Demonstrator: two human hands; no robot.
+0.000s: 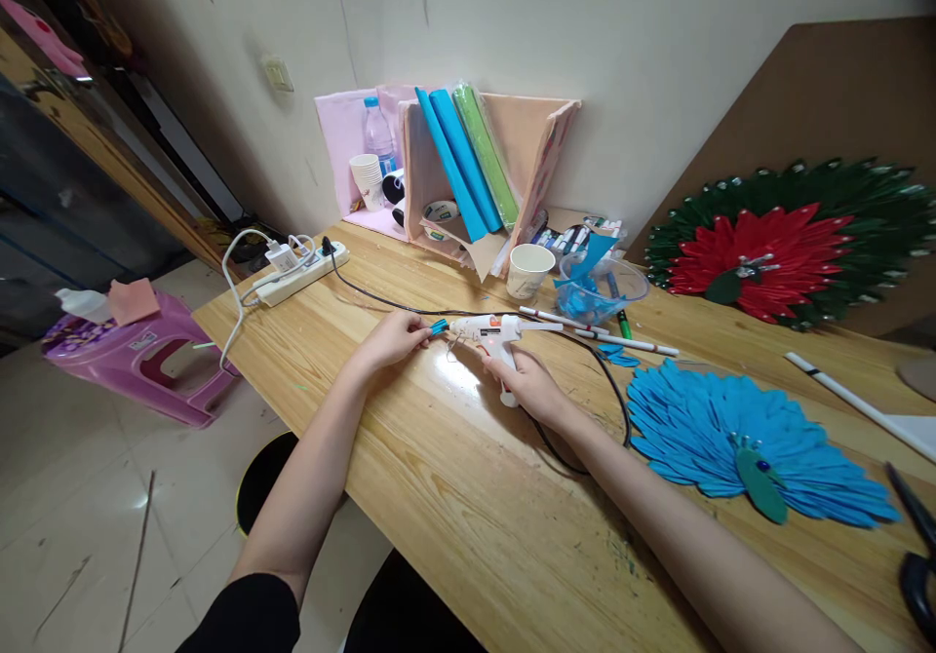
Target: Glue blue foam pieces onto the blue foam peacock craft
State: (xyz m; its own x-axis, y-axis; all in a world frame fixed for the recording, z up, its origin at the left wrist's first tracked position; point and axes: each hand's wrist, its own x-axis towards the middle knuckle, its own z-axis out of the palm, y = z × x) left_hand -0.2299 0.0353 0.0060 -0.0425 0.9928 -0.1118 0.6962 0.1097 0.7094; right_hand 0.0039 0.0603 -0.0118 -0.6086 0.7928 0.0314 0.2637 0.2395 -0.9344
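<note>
My right hand (pixel 532 382) is wrapped around the handle of a white hot glue gun (pixel 497 333), whose nozzle points left. A glue stick juts from its rear end. Between the fingertips of my left hand (pixel 396 338) is a small blue paper petal (pixel 439 327), right at the nozzle; whether the two touch I cannot tell. To the right lies a peacock (pixel 760 478) with a green body and a wide fan of blue petals. A few loose blue petals (pixel 620 355) lie beside it.
A plugged-in power strip (pixel 303 275) sits at the left edge, its black cord (pixel 409 304) curving around my right hand. Behind stand a paper cup (pixel 529 271), a clear bowl (pixel 601 288) and an organizer (pixel 560 146). Scissors (pixel 917 546) lie far right. A pink stool (pixel 153 361) stands left.
</note>
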